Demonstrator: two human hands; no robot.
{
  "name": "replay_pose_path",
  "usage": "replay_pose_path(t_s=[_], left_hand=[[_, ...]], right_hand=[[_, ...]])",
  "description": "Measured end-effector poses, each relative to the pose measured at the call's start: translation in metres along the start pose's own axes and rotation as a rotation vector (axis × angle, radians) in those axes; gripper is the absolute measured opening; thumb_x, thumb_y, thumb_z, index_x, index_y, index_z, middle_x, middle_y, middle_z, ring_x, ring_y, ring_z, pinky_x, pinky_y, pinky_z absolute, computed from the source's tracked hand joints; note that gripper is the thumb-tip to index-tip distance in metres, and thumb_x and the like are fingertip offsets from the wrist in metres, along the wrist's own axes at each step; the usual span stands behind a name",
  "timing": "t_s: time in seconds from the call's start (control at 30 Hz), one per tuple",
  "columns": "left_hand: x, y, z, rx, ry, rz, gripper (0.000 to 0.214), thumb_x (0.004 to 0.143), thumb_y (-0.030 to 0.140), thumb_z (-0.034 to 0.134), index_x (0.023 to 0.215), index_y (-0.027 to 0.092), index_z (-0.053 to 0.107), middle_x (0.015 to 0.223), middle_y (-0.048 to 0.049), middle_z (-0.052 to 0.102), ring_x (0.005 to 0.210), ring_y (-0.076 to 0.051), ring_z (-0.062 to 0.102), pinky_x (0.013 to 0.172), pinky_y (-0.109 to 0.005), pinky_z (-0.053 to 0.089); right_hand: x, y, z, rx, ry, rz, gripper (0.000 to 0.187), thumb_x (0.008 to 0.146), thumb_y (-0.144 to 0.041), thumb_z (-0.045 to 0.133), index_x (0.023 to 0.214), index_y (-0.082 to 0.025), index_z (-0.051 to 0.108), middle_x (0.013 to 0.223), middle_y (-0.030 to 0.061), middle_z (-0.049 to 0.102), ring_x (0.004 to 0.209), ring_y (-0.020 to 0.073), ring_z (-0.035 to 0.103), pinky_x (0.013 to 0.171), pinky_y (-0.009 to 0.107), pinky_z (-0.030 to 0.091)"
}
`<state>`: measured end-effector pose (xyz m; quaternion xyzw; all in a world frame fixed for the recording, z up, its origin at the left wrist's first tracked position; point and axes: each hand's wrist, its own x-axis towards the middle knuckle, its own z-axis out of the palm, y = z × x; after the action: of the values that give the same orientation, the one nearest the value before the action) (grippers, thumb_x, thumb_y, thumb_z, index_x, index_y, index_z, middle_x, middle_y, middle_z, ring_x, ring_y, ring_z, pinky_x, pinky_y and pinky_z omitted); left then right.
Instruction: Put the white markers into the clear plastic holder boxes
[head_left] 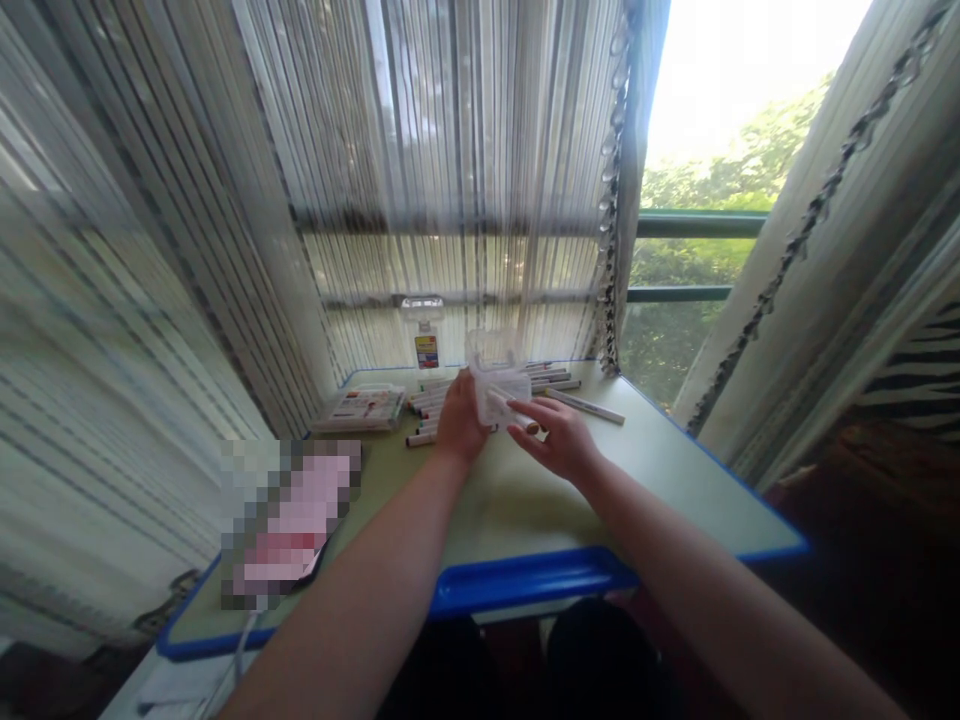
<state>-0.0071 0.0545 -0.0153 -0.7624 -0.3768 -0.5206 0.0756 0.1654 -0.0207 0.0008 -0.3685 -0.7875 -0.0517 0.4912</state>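
Note:
My left hand (pixel 460 428) is wrapped round the left side of a clear plastic box (pixel 498 352) and keeps it tilted above the table. With its fingers at the box's mouth, my right hand (pixel 562 438) pinches a white marker (pixel 525 421) with a brownish end. Most of that marker lies inside the box. Loose white markers (pixel 429 408) with coloured ends lie behind and left of my left hand. More markers (pixel 553 377) rest beyond my right hand, and a single one (pixel 592 407) lies apart on the right.
A flat clear case (pixel 361 408) lies at the table's back left. Behind it stands a clear container with a handle and a coloured label (pixel 426 351). A pixelated pink-screened device (pixel 300 515) with a cable is at left. The table (pixel 675 500) has a blue edge; curtains hang behind.

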Motion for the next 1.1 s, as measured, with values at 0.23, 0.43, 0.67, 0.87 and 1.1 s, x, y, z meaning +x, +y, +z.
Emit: replay_pose_path(t_s=[0.23,0.43,0.67,0.87,1.1], left_hand=[[-0.005,0.002,-0.001,0.015,-0.028,-0.079,0.060,0.074,0.017,0.067,0.129,0.017,0.042,0.121,-0.0151,0.060,0.115,-0.032,0.059,0.098,-0.048,0.052],[-0.007,0.004,0.000,-0.028,-0.049,-0.069,0.057,0.081,0.022,0.064,0.132,0.013,0.040,0.126,-0.0192,0.058,0.120,-0.032,0.057,0.102,-0.048,0.050],[-0.006,0.006,0.006,-0.038,-0.064,-0.033,0.055,0.085,0.020,0.060,0.136,0.013,0.038,0.134,-0.0203,0.055,0.134,-0.033,0.049,0.107,-0.049,0.049],[-0.005,0.008,0.009,-0.068,-0.105,-0.022,0.057,0.083,0.019,0.063,0.135,0.013,0.038,0.136,-0.0202,0.054,0.134,-0.033,0.049,0.107,-0.051,0.049],[0.000,0.007,0.006,-0.098,-0.070,-0.026,0.059,0.080,0.020,0.065,0.134,0.017,0.040,0.131,-0.0181,0.057,0.128,-0.033,0.054,0.104,-0.050,0.050]], right_hand=[[-0.002,-0.001,0.003,-0.068,0.039,0.001,0.017,0.093,-0.033,0.058,0.094,-0.020,0.069,0.067,0.0005,0.064,0.054,0.0115,0.056,0.057,0.022,0.044],[-0.003,-0.006,0.001,-0.068,-0.009,-0.047,0.022,0.092,-0.028,0.056,0.107,-0.021,0.070,0.080,0.0049,0.071,0.060,0.0143,0.058,0.061,0.027,0.049],[-0.005,0.000,0.005,-0.114,-0.014,0.016,0.025,0.096,-0.027,0.051,0.104,-0.020,0.073,0.081,0.0068,0.071,0.061,0.0139,0.061,0.059,0.026,0.049],[-0.006,0.002,0.004,-0.179,0.006,0.019,0.022,0.093,-0.028,0.054,0.096,-0.021,0.074,0.071,0.0028,0.065,0.056,0.0119,0.057,0.056,0.024,0.045],[-0.001,0.007,0.003,-0.179,0.023,0.071,0.022,0.093,-0.032,0.056,0.096,-0.022,0.075,0.067,0.0015,0.061,0.055,0.0124,0.053,0.058,0.025,0.045]])
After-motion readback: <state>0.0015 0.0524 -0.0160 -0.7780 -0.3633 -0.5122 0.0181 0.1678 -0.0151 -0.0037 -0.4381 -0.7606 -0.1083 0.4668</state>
